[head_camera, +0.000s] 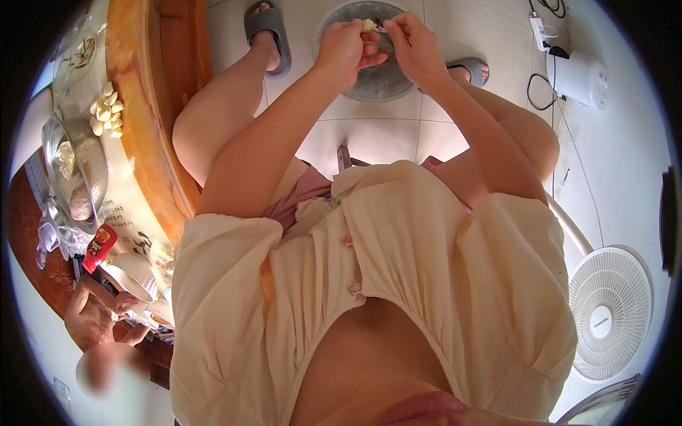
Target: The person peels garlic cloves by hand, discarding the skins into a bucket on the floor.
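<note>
A pale peeled-looking garlic clove [367, 25] is pinched between the thumb and fingers of my left hand [343, 50]. Close by on the right, the bent fingertips of my right hand [415, 48] meet at a small dark and whitish bit [379, 24] beside the clove. What that bit is, and whether my right fingers grip it, is too small to tell. Both hands are above a round grey basin [367, 88] on the tiled floor, between my feet. The basin's contents are mostly hidden by my hands.
On the wooden table [138, 69] to the left lie several garlic cloves [106, 111], near a metal colander [93, 160]. Another person [96, 314] sits at its far end by a white bowl [133, 277]. A fan [607, 317], a white appliance [578, 80] and cables [538, 98] stand right.
</note>
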Demonstrator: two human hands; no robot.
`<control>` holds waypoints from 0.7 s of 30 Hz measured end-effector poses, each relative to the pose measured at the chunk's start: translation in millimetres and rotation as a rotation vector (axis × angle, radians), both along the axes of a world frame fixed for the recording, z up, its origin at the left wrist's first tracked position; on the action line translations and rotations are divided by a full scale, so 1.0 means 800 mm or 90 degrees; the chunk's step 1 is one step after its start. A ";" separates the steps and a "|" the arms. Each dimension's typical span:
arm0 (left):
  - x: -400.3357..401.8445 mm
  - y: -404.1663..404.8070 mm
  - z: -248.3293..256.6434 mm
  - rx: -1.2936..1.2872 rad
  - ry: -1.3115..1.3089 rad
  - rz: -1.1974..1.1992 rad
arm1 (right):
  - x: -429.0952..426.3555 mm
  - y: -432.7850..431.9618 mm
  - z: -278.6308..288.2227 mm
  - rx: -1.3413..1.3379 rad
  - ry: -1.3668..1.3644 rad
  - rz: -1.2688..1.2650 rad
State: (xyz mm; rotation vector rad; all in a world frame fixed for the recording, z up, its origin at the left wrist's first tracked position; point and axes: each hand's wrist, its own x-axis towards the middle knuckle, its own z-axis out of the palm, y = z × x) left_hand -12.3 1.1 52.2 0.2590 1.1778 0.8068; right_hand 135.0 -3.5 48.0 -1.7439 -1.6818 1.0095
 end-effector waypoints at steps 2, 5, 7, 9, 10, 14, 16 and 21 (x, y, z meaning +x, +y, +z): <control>-0.003 0.002 -0.013 0.012 0.015 -0.030 | 0.001 0.000 -0.003 0.011 -0.003 0.011; -0.002 0.001 -0.027 0.057 0.067 -0.081 | 0.009 0.000 -0.018 0.055 -0.028 0.040; -0.003 0.000 -0.038 0.091 0.106 -0.103 | 0.012 0.001 -0.030 0.087 -0.047 0.058; -0.007 0.001 -0.052 0.142 0.173 -0.132 | 0.014 0.000 -0.038 -0.023 -0.065 0.050; -0.009 0.001 -0.058 0.142 0.173 -0.134 | 0.014 -0.002 -0.041 -0.023 -0.065 0.048; -0.019 -0.002 -0.086 0.144 0.187 -0.186 | 0.010 -0.006 -0.050 -0.102 -0.036 0.039; -0.020 -0.004 -0.097 0.155 0.183 -0.202 | 0.007 -0.005 -0.059 -0.108 -0.039 0.047; -0.013 -0.009 -0.099 0.128 0.231 -0.305 | 0.012 -0.006 -0.101 -0.046 -0.112 0.132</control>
